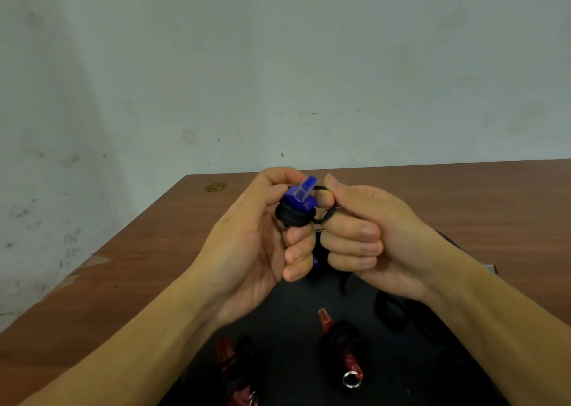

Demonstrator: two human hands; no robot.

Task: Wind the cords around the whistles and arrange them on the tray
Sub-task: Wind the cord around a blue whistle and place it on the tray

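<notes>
Head-cam view, looking down at two bare forearms meeting mid-frame above a brown tabletop, pale scuffed wall behind.

Left hand: fingers curled round a blue whistle, held up off the tabletop. Whistle sits betw. the two hands, touching both, w/ the left hand carrying it. Its long axis runs roughly upright, tilted a little to the right; the flat mouthpiece end points up and away from the person, the body end goes down into the left fist and is hidden there.

Black cord is already wound in a thick bundle round the whistle's middle, just below the mouthpiece. A short loose loop leaves the bundle on its right side and runs straight to the right hand, which pinches it betw. thumb and curled forefinger; other fingers folded in. So: left hand = holder, right hand = winder, nearer to the free end. Judgement: only a short tail left, so the next wrap or tuck goes crosswise to the whistle's long axis, from the right.

Below the hands, a black tray lies on the tabletop near the person. On it: two red whistles, cords wrapped, side by side, well apart from the hands. A loose dark cord heap sits at the tray's right; detail too dim to tell.
</notes>
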